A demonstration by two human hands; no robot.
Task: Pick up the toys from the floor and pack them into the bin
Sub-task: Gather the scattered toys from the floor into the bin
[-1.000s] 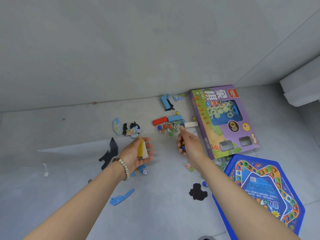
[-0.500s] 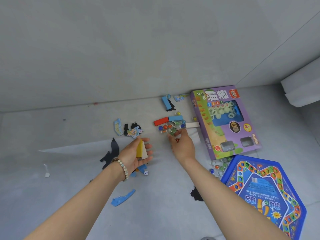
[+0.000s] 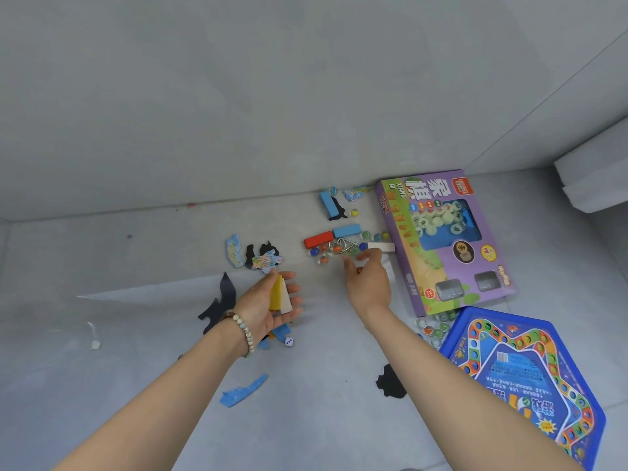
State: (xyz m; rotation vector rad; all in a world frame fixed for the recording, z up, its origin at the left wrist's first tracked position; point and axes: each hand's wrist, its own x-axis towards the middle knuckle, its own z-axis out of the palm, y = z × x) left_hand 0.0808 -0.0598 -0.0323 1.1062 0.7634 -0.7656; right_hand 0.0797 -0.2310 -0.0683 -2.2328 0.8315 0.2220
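Two bare hands work over a grey floor [image 3: 142,385]. Left hand [image 3: 272,305], palm up, cradles a yellow block [image 3: 276,294] and a white block [image 3: 286,300]; toys beneath it are partly hidden. Right hand [image 3: 367,280] reaches into scattered marbles [image 3: 323,256] beside a red block [image 3: 318,239]; whether its curled fingertips pinch anything cannot be told. Purple game box [image 3: 448,266] lies rightward; blue board [image 3: 530,385] is cut off. No bin shows.

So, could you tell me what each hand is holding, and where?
Left hand: yellow block and white block, cradled in the palm. Right hand: cannot tell.
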